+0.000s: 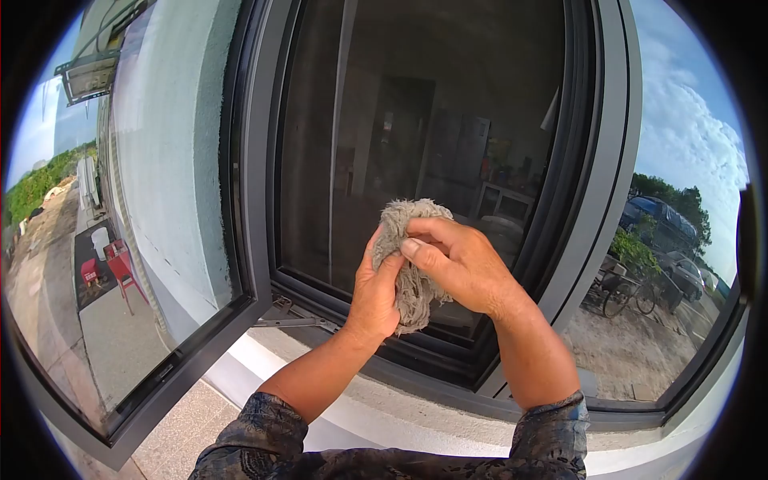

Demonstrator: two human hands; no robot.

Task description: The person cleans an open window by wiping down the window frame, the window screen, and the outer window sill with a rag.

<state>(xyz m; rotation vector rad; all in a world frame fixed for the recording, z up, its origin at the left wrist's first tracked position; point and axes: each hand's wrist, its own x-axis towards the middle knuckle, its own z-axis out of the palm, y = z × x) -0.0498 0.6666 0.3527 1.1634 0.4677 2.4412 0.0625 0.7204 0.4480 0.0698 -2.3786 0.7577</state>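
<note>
Here, left hand (pixel 373 294) and right hand (pixel 458 262) curl around a rag (pixel 414 300).

— Can you read any words, numbers or signs anywhere in your view?
— No, you have no legible text in front of you.
— What about the small red object (pixel 89 270) at the left of the frame?
— It is too small for you to make out lettering on it.
— And the parked car (pixel 683 277) at the right of the frame?
— You cannot read a plate or brand there either.
</note>
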